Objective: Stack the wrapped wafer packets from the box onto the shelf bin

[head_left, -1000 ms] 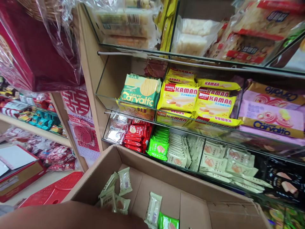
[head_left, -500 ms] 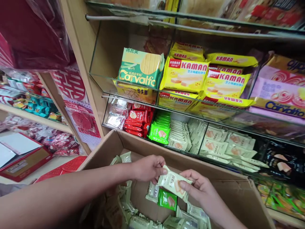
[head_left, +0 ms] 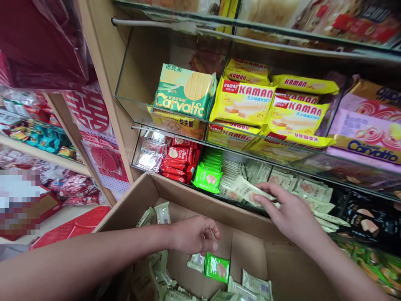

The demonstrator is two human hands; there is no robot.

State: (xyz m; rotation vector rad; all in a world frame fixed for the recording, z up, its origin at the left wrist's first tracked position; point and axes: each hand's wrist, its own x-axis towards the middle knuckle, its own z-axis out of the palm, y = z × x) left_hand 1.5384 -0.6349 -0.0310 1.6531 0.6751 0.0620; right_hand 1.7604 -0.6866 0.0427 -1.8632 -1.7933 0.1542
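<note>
My right hand [head_left: 286, 207] pinches a pale wrapped wafer packet [head_left: 247, 190] at the front of the low shelf compartment, beside a row of similar pale packets [head_left: 232, 169]. My left hand [head_left: 197, 235] hangs over the cardboard box [head_left: 188, 188], fingers curled but apart, with nothing in it. Just below it in the box lie a bright green packet [head_left: 216, 267] and a pale packet partly hidden by the hand. More pale packets [head_left: 257, 285] lie along the bottom and left of the box.
Red packets [head_left: 178, 161] and green packets [head_left: 208, 175] fill neighbouring low compartments. Above them sit yellow KAMAN packs [head_left: 242, 102] and a green Carvalfo pack [head_left: 184, 92] behind a clear front. Black packets [head_left: 369, 217] are at the right; a red perforated tray [head_left: 72, 225] is at the left.
My right hand has moved up and right with the pale packet, from over the box to the low shelf. My left hand has let go of that packet and dropped slightly.
</note>
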